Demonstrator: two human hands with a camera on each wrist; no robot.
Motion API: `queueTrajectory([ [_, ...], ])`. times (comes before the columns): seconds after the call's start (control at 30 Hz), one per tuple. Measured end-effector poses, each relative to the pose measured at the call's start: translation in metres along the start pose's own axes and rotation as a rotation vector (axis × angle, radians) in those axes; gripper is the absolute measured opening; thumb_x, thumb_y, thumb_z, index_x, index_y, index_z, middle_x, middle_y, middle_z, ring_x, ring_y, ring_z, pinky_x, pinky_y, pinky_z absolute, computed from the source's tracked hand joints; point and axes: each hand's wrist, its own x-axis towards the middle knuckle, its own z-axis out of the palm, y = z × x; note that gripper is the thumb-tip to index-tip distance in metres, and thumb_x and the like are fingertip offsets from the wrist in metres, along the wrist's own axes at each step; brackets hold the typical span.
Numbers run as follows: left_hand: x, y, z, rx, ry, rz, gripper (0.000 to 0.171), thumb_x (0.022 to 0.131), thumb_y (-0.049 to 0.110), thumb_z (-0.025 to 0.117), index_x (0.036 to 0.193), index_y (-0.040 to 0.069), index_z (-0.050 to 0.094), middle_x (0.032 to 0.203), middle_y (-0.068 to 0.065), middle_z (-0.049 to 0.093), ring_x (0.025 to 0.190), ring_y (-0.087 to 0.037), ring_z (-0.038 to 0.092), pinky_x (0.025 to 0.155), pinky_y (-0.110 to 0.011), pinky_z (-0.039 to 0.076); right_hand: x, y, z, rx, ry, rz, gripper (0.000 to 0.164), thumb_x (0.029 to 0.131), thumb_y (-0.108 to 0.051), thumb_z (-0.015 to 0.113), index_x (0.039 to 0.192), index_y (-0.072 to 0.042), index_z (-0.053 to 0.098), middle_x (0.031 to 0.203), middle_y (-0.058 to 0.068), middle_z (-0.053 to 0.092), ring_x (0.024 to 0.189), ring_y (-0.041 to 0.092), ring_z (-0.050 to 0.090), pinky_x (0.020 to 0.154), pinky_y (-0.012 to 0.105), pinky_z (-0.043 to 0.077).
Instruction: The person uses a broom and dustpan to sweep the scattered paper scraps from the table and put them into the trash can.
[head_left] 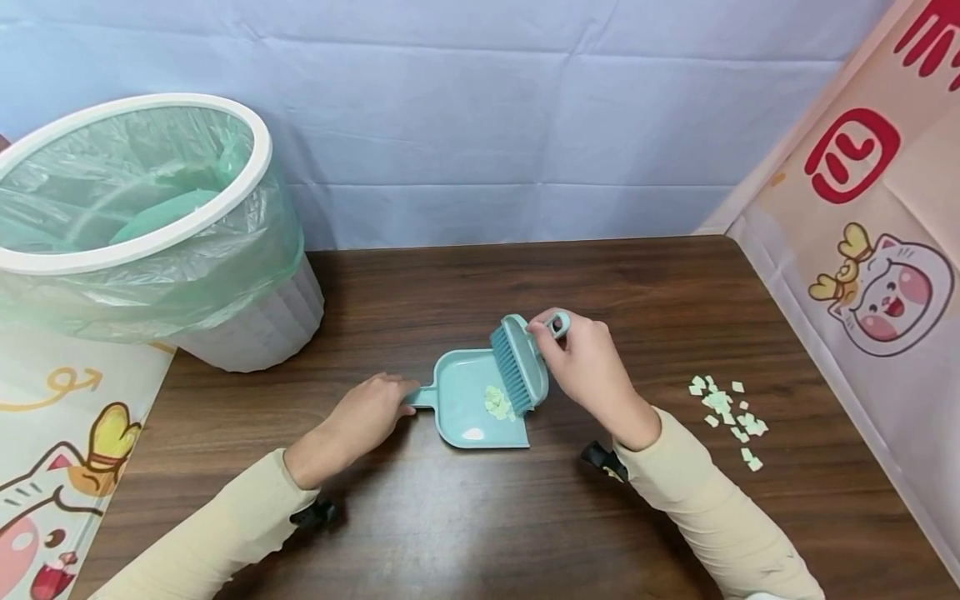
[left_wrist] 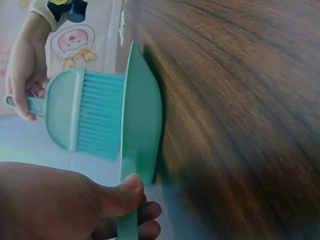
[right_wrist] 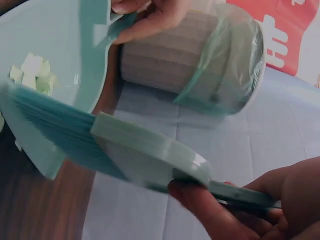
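Observation:
A light teal dustpan (head_left: 468,400) lies on the wooden table, its handle pinched between the thumb and fingers of my left hand (head_left: 367,421). Small pale green paper scraps (head_left: 498,402) sit in the pan near its open right edge. My right hand (head_left: 588,354) grips the handle of a small teal hand brush (head_left: 525,362). The brush is tilted over the pan's open side, bristles (right_wrist: 60,127) right beside the scraps. In the left wrist view the brush head (left_wrist: 65,110) stands above the pan's side wall (left_wrist: 140,115).
A second scatter of pale green paper scraps (head_left: 723,408) lies on the table to the right, beyond my right forearm. At the back left stands a white bin (head_left: 255,325) lined with a green plastic bag (head_left: 277,225). A pale blue cloth (head_left: 465,142) hangs behind the table (head_left: 465,300).

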Motion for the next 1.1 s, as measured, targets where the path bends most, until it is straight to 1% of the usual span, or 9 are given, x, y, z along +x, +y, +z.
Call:
queueTrajectory([
  [0.17, -0.003, -0.004, 0.003, -0.015, 0.019, 0.007, 0.013, 0.089, 0.008, 0.078, 0.098, 0.008, 0.068, 0.095, -0.004, 0.071, 0.090, -0.024, 0.068, 0.080, -0.041, 0.056, 0.003, 0.007, -0.013, -0.005, 0.027, 0.000, 0.017, 0.104, -0.017, 0.061, 0.109, -0.005, 0.071, 0.075, 0.005, 0.063, 0.058, 0.017, 0.049, 0.053, 0.030, 0.041],
  [0.33, -0.008, -0.008, 0.000, -0.021, 0.025, -0.008, 0.015, 0.091, 0.008, 0.077, 0.104, 0.006, 0.070, 0.099, -0.006, 0.072, 0.094, -0.026, 0.069, 0.080, -0.042, 0.057, 0.003, 0.017, -0.027, -0.025, 0.011, -0.015, 0.012, 0.102, -0.017, 0.065, 0.102, -0.008, 0.071, 0.078, 0.003, 0.066, 0.062, 0.016, 0.052, 0.056, 0.028, 0.043],
  [0.43, -0.011, -0.011, -0.003, -0.024, 0.032, -0.023, 0.017, 0.091, 0.007, 0.077, 0.106, 0.005, 0.071, 0.101, -0.008, 0.072, 0.095, -0.028, 0.069, 0.079, -0.043, 0.057, 0.003, 0.023, -0.036, -0.020, -0.021, -0.057, 0.007, 0.100, -0.016, 0.068, 0.100, -0.009, 0.071, 0.078, 0.001, 0.067, 0.061, 0.015, 0.053, 0.055, 0.026, 0.043],
  [0.53, -0.012, -0.015, -0.005, -0.030, 0.036, -0.027, 0.016, 0.090, 0.006, 0.078, 0.104, 0.006, 0.071, 0.101, -0.007, 0.072, 0.095, -0.027, 0.069, 0.078, -0.042, 0.057, 0.005, 0.029, -0.044, -0.024, -0.089, -0.127, 0.005, 0.098, -0.015, 0.071, 0.101, -0.012, 0.068, 0.073, -0.002, 0.064, 0.056, 0.012, 0.048, 0.051, 0.025, 0.040],
  [0.63, -0.013, -0.017, -0.005, -0.054, 0.036, -0.029, 0.016, 0.090, 0.006, 0.077, 0.104, 0.006, 0.071, 0.102, -0.006, 0.072, 0.096, -0.026, 0.069, 0.080, -0.042, 0.057, 0.006, 0.032, -0.050, 0.003, -0.215, -0.188, 0.006, 0.097, -0.012, 0.071, 0.101, -0.014, 0.066, 0.071, -0.005, 0.062, 0.053, 0.008, 0.044, 0.049, 0.025, 0.039],
  [0.73, -0.014, -0.019, -0.006, -0.074, 0.036, -0.028, 0.015, 0.091, 0.006, 0.077, 0.104, 0.006, 0.070, 0.101, -0.006, 0.072, 0.095, -0.025, 0.069, 0.080, -0.041, 0.057, 0.007, 0.034, -0.051, 0.029, -0.351, -0.204, 0.004, 0.098, -0.014, 0.070, 0.100, -0.015, 0.066, 0.069, -0.007, 0.058, 0.052, 0.005, 0.040, 0.050, 0.025, 0.038],
  [0.8, -0.015, -0.020, -0.007, -0.082, 0.041, -0.025, 0.016, 0.090, 0.005, 0.077, 0.106, 0.006, 0.070, 0.102, -0.006, 0.072, 0.096, -0.025, 0.069, 0.080, -0.041, 0.057, 0.008, 0.034, -0.050, 0.028, -0.414, -0.202, 0.003, 0.100, -0.017, 0.068, 0.098, -0.015, 0.067, 0.068, -0.009, 0.056, 0.053, 0.005, 0.039, 0.051, 0.025, 0.038],
  [0.97, -0.018, -0.022, -0.014, -0.081, 0.050, -0.017, 0.016, 0.089, 0.003, 0.077, 0.103, 0.006, 0.070, 0.101, -0.006, 0.072, 0.095, -0.025, 0.069, 0.080, -0.041, 0.057, 0.009, 0.034, -0.046, -0.009, -0.464, -0.193, 0.005, 0.100, -0.020, 0.068, 0.095, -0.018, 0.068, 0.063, -0.011, 0.050, 0.052, 0.005, 0.036, 0.051, 0.024, 0.035],
  [1.1, -0.021, -0.025, -0.018, -0.067, 0.031, -0.026, 0.014, 0.088, 0.003, 0.078, 0.093, 0.009, 0.066, 0.086, 0.001, 0.066, 0.083, -0.019, 0.064, 0.073, -0.038, 0.054, 0.012, 0.035, -0.044, -0.004, -0.447, -0.188, 0.004, 0.100, -0.017, 0.068, 0.096, -0.016, 0.068, 0.063, -0.010, 0.049, 0.053, 0.006, 0.036, 0.051, 0.025, 0.034],
])
